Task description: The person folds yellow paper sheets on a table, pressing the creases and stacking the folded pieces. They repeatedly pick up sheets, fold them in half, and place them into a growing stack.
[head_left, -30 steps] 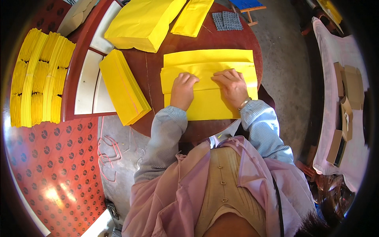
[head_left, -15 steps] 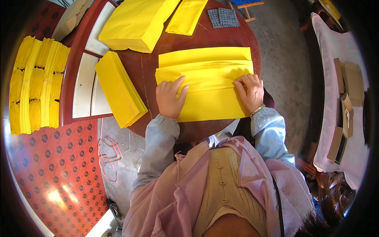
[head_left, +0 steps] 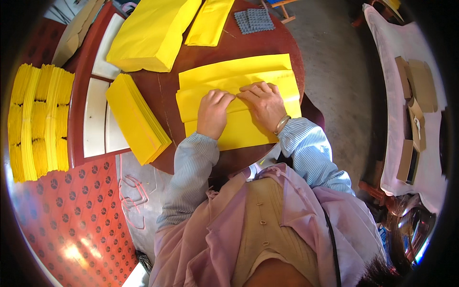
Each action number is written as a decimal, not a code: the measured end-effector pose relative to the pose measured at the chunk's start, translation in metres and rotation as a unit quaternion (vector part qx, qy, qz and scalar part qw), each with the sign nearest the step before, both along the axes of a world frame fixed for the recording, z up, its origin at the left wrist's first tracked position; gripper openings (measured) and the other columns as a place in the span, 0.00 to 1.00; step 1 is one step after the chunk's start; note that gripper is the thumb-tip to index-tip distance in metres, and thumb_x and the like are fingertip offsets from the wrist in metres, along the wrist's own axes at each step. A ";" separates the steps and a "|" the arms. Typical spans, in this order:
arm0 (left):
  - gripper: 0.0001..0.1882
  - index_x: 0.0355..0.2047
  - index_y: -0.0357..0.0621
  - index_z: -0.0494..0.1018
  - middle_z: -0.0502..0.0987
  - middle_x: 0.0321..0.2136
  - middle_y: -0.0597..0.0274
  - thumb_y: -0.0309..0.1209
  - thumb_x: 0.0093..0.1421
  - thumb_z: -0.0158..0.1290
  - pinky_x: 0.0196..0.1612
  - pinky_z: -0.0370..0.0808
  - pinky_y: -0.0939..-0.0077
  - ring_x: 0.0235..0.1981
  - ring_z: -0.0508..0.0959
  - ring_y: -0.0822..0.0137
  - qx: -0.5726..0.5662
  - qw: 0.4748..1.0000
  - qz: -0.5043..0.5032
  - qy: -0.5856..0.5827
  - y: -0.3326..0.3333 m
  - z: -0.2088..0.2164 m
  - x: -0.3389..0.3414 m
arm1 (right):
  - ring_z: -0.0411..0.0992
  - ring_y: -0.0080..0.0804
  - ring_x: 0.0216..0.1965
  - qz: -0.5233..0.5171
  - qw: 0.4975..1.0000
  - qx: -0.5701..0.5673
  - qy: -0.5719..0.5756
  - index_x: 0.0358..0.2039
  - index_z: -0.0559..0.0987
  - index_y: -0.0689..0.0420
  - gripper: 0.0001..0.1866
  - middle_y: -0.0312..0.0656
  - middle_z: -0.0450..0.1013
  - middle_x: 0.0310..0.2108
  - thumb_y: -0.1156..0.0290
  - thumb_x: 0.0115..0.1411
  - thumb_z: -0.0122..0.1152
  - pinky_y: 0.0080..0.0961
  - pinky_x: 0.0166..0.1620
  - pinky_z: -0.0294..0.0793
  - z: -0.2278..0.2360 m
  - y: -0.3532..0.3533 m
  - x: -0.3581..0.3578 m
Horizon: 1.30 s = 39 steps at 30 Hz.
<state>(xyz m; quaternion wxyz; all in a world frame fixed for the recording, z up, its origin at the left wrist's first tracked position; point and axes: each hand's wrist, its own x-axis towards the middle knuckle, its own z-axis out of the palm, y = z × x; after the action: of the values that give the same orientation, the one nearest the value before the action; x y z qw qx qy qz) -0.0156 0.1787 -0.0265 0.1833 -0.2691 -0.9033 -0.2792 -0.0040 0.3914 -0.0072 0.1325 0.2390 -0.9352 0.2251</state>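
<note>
Surface: round dark-red table (head_left: 167, 95).
Hands: left hand (head_left: 213, 114) and right hand (head_left: 264, 103) together, pressing a fold flat on yellow paper sheets (head_left: 239, 107).
Done: folded yellow stack (head_left: 137, 117) at 9 o'clock.
Left: unfolded yellow ream (head_left: 150, 33) at 11 o'clock.

A: Item in hand?
B: Yellow paper sheet (head_left: 239, 103), large, lying flat on the round dark-red table, near its close edge.
A: State?
B: Folded lengthwise; a crease band runs across the middle, with layered edges showing along the top. Lower half smooth, partly covered.

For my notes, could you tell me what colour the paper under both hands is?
Bright yellow paper, seen in the head view.
</note>
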 end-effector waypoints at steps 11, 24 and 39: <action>0.11 0.38 0.44 0.78 0.78 0.34 0.52 0.18 0.54 0.57 0.46 0.74 0.58 0.41 0.77 0.48 0.059 0.993 0.090 -0.051 -0.051 0.000 0.048 | 0.73 0.41 0.55 -0.088 0.993 -0.023 -0.077 0.44 0.85 0.51 0.12 0.40 0.81 0.49 0.65 0.62 0.64 0.49 0.61 0.68 0.003 0.066 0.030; 0.13 0.43 0.50 0.83 0.77 0.34 0.60 0.28 0.56 0.65 0.43 0.72 0.58 0.39 0.76 0.54 -0.069 0.978 0.197 0.020 -0.027 -0.001 0.031 | 0.76 0.41 0.50 -0.206 0.977 -0.001 -0.063 0.42 0.85 0.54 0.09 0.44 0.82 0.43 0.66 0.67 0.62 0.47 0.56 0.67 0.009 0.067 0.025; 0.16 0.41 0.42 0.80 0.80 0.41 0.52 0.15 0.52 0.53 0.52 0.76 0.58 0.49 0.78 0.46 0.064 0.996 0.024 -0.053 -0.022 -0.005 0.034 | 0.73 0.39 0.59 -0.008 1.000 0.000 0.000 0.44 0.87 0.51 0.15 0.36 0.82 0.52 0.75 0.57 0.60 0.48 0.63 0.66 0.002 0.044 0.020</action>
<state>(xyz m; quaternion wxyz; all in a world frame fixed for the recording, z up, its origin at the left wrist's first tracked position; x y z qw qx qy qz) 0.0182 0.1564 -0.0315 0.1585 -0.2201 -0.8981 -0.3463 0.0160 0.4355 -0.0051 0.1348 0.2313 -0.9371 0.2243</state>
